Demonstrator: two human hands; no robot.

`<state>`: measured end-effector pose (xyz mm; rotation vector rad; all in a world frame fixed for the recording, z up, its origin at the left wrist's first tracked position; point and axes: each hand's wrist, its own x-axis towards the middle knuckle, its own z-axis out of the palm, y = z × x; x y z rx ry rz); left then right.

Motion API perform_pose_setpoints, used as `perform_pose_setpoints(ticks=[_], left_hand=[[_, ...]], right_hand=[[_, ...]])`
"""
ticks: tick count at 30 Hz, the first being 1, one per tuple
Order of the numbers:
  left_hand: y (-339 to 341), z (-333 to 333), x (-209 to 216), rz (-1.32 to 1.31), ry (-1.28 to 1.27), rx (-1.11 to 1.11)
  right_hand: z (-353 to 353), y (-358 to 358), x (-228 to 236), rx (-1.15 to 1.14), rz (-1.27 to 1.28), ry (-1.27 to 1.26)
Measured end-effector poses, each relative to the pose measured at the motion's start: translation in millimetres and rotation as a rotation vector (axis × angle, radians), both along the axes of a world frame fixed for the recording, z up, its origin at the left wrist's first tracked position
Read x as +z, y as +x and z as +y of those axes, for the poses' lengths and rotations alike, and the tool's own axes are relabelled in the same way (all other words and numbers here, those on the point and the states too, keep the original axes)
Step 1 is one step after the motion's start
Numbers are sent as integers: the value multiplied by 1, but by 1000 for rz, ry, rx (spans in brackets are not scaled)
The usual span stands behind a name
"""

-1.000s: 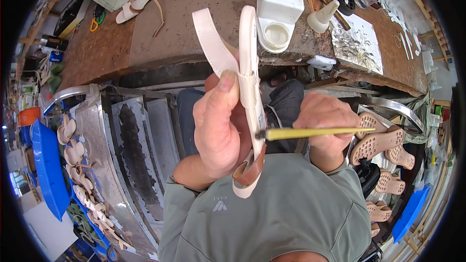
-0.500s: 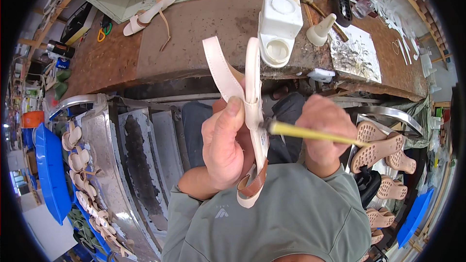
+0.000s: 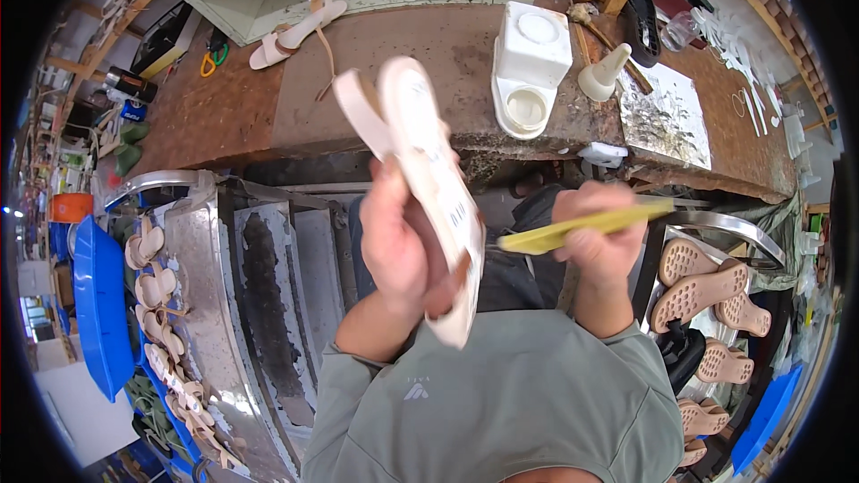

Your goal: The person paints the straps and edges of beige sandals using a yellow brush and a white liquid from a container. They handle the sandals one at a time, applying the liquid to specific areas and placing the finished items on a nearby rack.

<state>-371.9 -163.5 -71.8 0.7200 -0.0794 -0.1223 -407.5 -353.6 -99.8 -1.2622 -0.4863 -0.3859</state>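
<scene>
My left hand [image 3: 394,246] is closed round a cream sandal [image 3: 438,174], held up in front of my chest with its insole turned partly toward me. A wide pale strap sticks out at its upper left, and a brown strap lies low near the other end. In my right hand [image 3: 601,250] is a brush with a flat yellow handle [image 3: 546,237]. Its dark tip points left, close to the sandal's right edge; whether it touches I cannot tell. Both hands are slightly blurred by motion.
On the bench ahead stand a white glue pot [image 3: 532,63], a white cone [image 3: 605,72] and another sandal [image 3: 295,31]. Sandals [image 3: 154,286] line a rack at left; tan soles [image 3: 698,298] are stacked at right. A blue bin [image 3: 100,309] stands far left.
The sandal has turned, so its insole now shows more fully. The brush handle has swung, its right end now higher, and its tip sits lower along the sandal's edge. The view has shifted slightly.
</scene>
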Motion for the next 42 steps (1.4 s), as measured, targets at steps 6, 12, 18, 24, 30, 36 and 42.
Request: perform_pose_setpoints(ticks=[6,12,18,24,30,36,42], left_hand=[[38,4,16,-235,-24,398],[39,10,14,-262,-109,217],[15,50,-16,-713,598,-190],[-5,48,-11,-864,821,-80],[-20,38,-15,-1134,1079,211],[-22,29,-13,-1147,1127,356],[-24,27,-12,-1128,1126,404]], right_hand=[[1,28,-18,184,679,-40],[25,32,-24,537,633,7],[-3,44,-13,509,641,56],[-10,45,-9,419,604,-312],[-17,28,40,13,341,181],[19,11,64,19,-153,-386],[18,-12,49,-31,-558,-451]])
